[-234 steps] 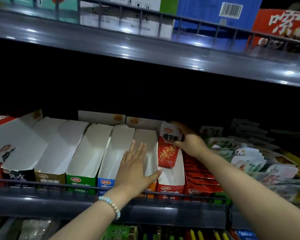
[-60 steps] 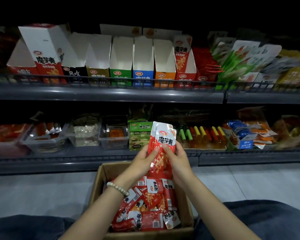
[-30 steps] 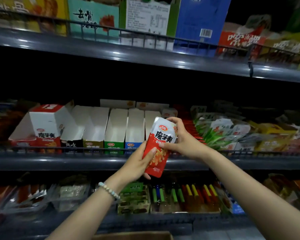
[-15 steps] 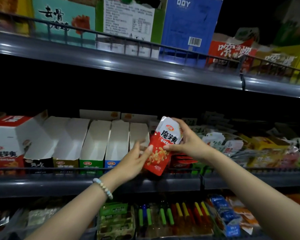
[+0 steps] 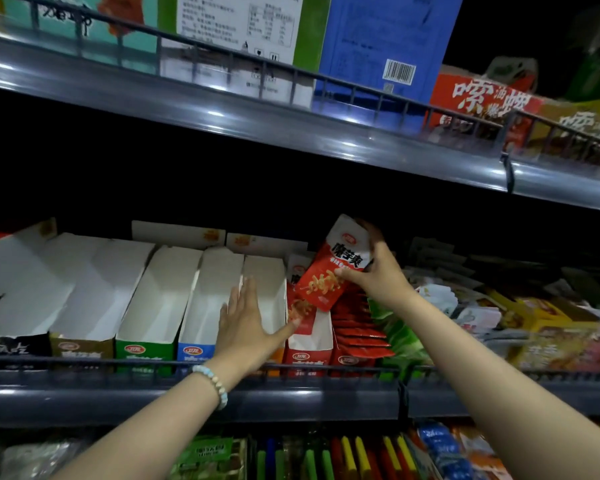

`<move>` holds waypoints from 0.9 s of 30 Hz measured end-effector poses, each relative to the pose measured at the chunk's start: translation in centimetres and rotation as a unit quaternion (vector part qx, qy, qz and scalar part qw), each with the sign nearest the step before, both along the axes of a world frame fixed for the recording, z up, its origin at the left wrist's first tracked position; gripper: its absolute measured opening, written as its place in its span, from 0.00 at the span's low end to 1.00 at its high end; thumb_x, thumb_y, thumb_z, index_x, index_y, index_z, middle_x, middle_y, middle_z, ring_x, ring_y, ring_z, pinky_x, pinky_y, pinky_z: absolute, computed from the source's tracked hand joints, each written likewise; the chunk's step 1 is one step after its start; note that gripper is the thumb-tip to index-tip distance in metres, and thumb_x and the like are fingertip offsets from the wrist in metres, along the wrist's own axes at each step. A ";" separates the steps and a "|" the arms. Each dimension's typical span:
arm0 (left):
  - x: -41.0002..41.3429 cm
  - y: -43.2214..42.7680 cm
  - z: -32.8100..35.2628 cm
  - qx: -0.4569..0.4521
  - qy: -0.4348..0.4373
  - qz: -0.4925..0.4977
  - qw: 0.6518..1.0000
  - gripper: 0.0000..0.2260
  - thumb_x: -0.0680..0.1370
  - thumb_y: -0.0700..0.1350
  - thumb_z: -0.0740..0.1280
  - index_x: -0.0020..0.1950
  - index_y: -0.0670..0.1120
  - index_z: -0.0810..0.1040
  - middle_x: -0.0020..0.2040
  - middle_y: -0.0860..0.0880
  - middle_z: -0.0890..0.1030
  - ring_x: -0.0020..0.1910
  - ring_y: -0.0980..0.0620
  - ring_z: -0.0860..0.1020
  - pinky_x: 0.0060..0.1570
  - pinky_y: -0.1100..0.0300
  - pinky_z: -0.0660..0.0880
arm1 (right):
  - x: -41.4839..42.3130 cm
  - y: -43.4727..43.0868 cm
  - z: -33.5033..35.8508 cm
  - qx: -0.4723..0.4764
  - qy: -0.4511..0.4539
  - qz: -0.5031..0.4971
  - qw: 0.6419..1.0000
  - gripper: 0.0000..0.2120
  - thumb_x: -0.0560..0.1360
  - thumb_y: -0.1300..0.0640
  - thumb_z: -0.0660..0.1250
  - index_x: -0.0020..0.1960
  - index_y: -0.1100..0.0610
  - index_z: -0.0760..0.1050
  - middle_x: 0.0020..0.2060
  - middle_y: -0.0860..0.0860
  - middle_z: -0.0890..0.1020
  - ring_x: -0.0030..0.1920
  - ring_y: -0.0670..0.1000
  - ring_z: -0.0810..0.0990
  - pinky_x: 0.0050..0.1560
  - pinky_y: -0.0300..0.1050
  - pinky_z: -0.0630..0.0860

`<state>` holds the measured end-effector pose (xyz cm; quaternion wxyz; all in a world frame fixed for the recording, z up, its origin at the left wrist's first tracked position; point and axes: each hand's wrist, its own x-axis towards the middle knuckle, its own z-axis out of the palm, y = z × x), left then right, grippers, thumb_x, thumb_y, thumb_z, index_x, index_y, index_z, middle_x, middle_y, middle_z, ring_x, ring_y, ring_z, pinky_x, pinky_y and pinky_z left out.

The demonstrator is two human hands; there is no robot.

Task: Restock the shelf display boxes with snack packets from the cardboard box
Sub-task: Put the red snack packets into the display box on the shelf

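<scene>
- The right hand [image 5: 378, 275] grips a red-and-white snack packet [image 5: 329, 271], fingers curled over its top edge and thumb pressed on its printed front; whether more than one packet is in the grip cannot be told.
- The packet is tilted, its lower end just above the open top of the red display box [image 5: 309, 344], where a packet of the same print [image 5: 300, 308] stands inside.
- The left hand [image 5: 246, 323] lies flat with straight, slightly spread fingers over the orange display box [image 5: 271, 289] and the edge of the blue display box [image 5: 205, 306]; its thumb points toward the red box. It holds nothing.
- A bead bracelet [image 5: 215, 386] sits on the left wrist.
- Left of the blue box stands a green display box [image 5: 153, 306], then further white-lined boxes.
- A wire rail [image 5: 118, 363] runs along the shelf front, crossing the box labels.
- Just right of the red box lies a stack of red packets [image 5: 357, 327], then mixed snack bags.
- The upper shelf [image 5: 257, 123] overhangs the hands and carries a blue carton [image 5: 388, 39].
- Below, coloured sticks [image 5: 347, 455] fill the lower shelf.
</scene>
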<state>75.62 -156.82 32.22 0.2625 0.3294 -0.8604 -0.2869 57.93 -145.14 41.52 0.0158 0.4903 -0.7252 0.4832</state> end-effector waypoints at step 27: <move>-0.1 0.0 -1.2 -0.063 -0.028 0.026 0.997 0.46 0.73 0.67 0.62 0.78 0.48 0.39 0.79 0.51 0.41 0.77 0.51 0.40 0.74 0.55 0.44 | 0.4 -4.4 -4.5 0.270 0.234 -0.099 0.929 0.30 0.74 0.45 0.68 0.71 0.56 0.65 0.66 0.54 0.72 0.67 0.55 0.70 0.67 0.49 0.66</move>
